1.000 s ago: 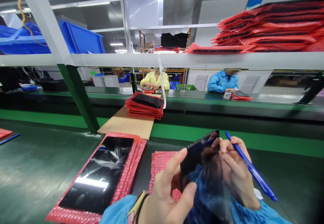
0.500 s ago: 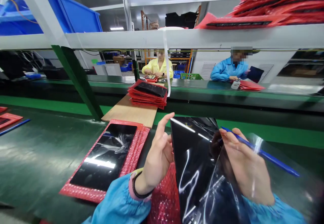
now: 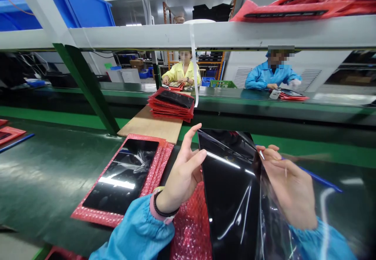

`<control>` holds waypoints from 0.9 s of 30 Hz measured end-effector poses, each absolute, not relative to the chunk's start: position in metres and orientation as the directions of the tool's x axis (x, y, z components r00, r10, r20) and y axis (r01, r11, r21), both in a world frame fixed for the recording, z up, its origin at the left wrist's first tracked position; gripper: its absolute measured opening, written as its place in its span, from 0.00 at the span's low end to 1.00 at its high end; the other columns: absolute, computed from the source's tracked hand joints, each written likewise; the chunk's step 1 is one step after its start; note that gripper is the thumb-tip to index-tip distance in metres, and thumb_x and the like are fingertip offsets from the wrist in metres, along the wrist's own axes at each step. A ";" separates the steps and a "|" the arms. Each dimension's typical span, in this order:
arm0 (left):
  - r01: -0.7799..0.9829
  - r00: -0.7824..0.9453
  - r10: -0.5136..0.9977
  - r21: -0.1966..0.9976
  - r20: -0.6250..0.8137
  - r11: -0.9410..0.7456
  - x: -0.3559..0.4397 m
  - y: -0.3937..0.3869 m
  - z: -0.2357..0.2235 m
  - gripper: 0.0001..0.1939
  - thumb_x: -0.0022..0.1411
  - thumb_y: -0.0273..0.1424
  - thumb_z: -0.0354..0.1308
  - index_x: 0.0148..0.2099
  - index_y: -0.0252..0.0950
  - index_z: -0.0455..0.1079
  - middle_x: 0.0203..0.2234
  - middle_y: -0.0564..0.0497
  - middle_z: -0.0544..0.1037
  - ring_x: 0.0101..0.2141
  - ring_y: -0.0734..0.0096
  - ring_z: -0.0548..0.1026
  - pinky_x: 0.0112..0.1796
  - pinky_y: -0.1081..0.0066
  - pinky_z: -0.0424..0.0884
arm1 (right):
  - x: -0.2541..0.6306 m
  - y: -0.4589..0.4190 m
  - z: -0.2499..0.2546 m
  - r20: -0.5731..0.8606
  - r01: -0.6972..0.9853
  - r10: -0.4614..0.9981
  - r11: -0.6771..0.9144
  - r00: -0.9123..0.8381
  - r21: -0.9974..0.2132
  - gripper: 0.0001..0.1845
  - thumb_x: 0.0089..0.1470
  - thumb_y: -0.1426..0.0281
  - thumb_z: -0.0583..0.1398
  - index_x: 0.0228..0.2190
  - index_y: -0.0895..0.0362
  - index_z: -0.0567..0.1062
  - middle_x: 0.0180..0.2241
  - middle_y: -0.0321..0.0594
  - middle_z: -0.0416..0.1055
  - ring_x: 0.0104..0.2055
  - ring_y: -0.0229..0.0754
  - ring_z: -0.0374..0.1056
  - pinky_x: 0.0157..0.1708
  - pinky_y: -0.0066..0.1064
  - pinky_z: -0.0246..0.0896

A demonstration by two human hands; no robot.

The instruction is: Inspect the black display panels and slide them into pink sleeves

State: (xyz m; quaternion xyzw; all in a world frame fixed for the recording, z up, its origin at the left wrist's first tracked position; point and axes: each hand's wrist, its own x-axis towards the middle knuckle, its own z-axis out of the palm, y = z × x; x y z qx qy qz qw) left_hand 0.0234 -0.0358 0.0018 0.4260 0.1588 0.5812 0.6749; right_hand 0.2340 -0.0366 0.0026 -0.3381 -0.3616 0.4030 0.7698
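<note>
My left hand (image 3: 186,170) grips the left edge of a glossy black screen panel (image 3: 232,197), thumb on its face. The panel is held up, tilted, and its lower end runs out of view. Clear plastic film (image 3: 272,213) stands off its right side. My right hand (image 3: 289,181) pinches this film near the panel's upper right edge, and a slim blue stick (image 3: 321,179) runs through the same hand, partly hidden by it and the film. Below the panel lies a red bubble-wrap bag (image 3: 190,228).
To the left, another black screen (image 3: 123,177) lies on red bubble bags (image 3: 157,170). More red bags (image 3: 172,107) are piled on a wooden board (image 3: 149,126). A second blue stick (image 3: 17,143) lies far left. A green post (image 3: 88,91) and shelf (image 3: 176,36) stand ahead; two people work beyond.
The clear film has come further off the panel at the right. My left thumb has moved onto the panel's face. The person in blue across the bench has lowered a dark panel onto red bags.
</note>
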 end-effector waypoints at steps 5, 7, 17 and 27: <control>-0.656 0.329 0.908 0.755 0.259 0.022 0.022 -0.037 0.004 0.34 0.62 0.32 0.60 0.67 0.54 0.52 0.20 0.61 0.63 0.19 0.80 0.65 0.22 0.80 0.67 | 0.239 -0.036 0.000 0.062 -0.633 0.928 0.299 0.369 -0.714 0.18 0.30 0.79 0.61 0.28 0.51 0.67 0.23 0.28 0.61 0.37 0.41 0.71 0.55 0.42 0.67; -0.657 0.346 0.903 0.753 0.257 0.037 0.022 -0.038 0.006 0.36 0.61 0.31 0.61 0.66 0.55 0.52 0.21 0.61 0.65 0.20 0.80 0.66 0.22 0.81 0.66 | 0.237 -0.037 0.001 0.040 -0.649 0.932 0.282 0.361 -0.707 0.18 0.30 0.79 0.61 0.28 0.51 0.67 0.23 0.27 0.62 0.38 0.40 0.71 0.55 0.39 0.67; -0.774 0.346 0.873 0.631 0.345 0.057 0.023 -0.039 0.008 0.22 0.69 0.43 0.46 0.63 0.48 0.58 0.33 0.51 0.78 0.31 0.68 0.77 0.38 0.65 0.73 | 0.230 -0.044 0.003 -0.074 -0.497 0.868 0.210 0.492 -0.842 0.29 0.29 0.78 0.69 0.38 0.50 0.73 0.32 0.29 0.72 0.39 0.36 0.70 0.41 0.24 0.68; -0.759 0.312 0.857 0.650 0.409 -0.034 0.024 -0.044 0.005 0.22 0.67 0.41 0.52 0.61 0.46 0.59 0.32 0.52 0.78 0.30 0.69 0.78 0.30 0.72 0.71 | 0.224 -0.047 0.000 0.357 -0.217 0.827 0.481 0.435 -0.849 0.24 0.35 0.75 0.71 0.35 0.50 0.70 0.26 0.27 0.68 0.33 0.36 0.68 0.46 0.32 0.65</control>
